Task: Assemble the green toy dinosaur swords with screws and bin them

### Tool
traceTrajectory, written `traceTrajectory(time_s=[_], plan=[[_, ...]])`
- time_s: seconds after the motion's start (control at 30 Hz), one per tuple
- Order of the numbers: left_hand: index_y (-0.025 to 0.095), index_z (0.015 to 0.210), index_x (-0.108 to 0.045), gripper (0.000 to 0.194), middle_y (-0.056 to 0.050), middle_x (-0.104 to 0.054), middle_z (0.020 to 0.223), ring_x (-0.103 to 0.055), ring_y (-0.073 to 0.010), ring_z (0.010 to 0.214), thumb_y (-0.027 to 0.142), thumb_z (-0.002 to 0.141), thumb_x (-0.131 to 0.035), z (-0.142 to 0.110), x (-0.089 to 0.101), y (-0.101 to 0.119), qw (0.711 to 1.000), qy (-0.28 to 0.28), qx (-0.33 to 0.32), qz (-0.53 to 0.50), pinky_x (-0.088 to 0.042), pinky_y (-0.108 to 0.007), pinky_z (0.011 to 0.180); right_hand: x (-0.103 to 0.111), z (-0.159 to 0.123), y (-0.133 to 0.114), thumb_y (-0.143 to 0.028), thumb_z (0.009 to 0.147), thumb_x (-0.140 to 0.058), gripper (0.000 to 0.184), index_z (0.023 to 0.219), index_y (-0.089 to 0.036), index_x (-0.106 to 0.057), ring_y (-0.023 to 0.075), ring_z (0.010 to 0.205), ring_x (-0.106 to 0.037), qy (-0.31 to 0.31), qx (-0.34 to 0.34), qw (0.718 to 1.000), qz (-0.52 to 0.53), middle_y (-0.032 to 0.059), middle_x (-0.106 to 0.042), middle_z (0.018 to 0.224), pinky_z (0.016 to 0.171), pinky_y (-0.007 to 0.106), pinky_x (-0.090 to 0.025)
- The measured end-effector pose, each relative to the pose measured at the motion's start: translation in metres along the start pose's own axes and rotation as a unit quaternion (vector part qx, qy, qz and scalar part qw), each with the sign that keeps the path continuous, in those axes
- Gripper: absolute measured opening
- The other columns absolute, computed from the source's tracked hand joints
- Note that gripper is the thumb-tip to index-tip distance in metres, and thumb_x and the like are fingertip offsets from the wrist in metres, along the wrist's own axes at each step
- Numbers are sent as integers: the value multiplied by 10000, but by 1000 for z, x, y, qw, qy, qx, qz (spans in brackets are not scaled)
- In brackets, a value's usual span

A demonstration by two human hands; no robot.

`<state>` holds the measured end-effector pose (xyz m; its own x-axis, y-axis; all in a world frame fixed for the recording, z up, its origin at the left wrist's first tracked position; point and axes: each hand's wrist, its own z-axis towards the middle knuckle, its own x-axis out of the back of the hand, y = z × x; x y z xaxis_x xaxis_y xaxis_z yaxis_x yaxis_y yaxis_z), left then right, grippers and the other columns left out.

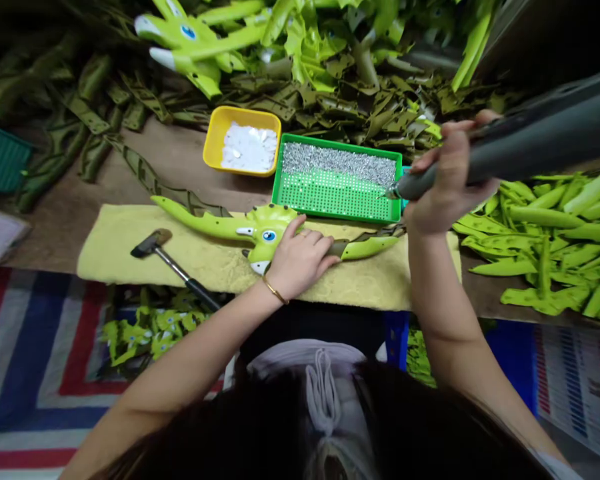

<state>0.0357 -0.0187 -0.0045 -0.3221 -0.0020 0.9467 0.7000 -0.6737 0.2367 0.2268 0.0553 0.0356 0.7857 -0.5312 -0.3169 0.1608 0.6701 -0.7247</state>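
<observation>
On the yellow towel lies a lime-green toy bow (220,227) with a dinosaur head, a blue eye and an olive grip. My left hand (303,260) rests over it beside the head, its fingers curled down onto the toy and holding it against the towel. My right hand (445,177) is wrapped around a dark power screwdriver (510,150) that points left. The narrow tip of the screwdriver is at the right end of a green perforated tray (337,210) of small silver screws (340,162). Whether a screw sits on the tip is too small to tell.
A hammer (173,263) lies on the towel (370,287) at left. Behind stands a yellow tub (215,143) of white pieces. Olive parts (325,103) and green dinosaur parts (205,40) pile up at the back, lime-green pieces (550,227) at right. A teal basket (0,160) stands far left.
</observation>
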Motion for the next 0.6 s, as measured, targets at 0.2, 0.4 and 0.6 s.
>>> traceTrajectory(time_s=[0.2, 0.4, 0.6], plan=[[145, 939, -699, 279, -70, -701, 812, -648, -229, 838, 397, 886, -591, 2, -1, 1, 999, -9, 16, -27, -373, -492, 1070, 16, -59, -60, -318, 802, -695, 236, 1027, -329, -624, 13, 470, -520, -109, -78, 989, 67, -79, -598, 843, 432, 171, -473], [143, 931, -700, 251, -73, -701, 816, -652, -235, 847, 368, 872, -605, 2, -2, 2, 1000, -9, 10, -6, -369, -501, 1073, 21, -85, -53, -283, 813, -672, 237, 1032, -336, -598, 29, 483, -537, -145, -54, 986, 65, -93, -513, 714, 451, 169, -489], [145, 917, -698, 247, -66, -699, 809, -652, -231, 839, 369, 877, -601, 2, 0, 0, 1000, -7, 9, -18, -378, -490, 1070, 17, -75, -57, -341, 806, -675, 289, 1084, -333, -593, 25, 473, -528, -142, -48, 988, 47, -73, -602, 831, 431, 175, -476]])
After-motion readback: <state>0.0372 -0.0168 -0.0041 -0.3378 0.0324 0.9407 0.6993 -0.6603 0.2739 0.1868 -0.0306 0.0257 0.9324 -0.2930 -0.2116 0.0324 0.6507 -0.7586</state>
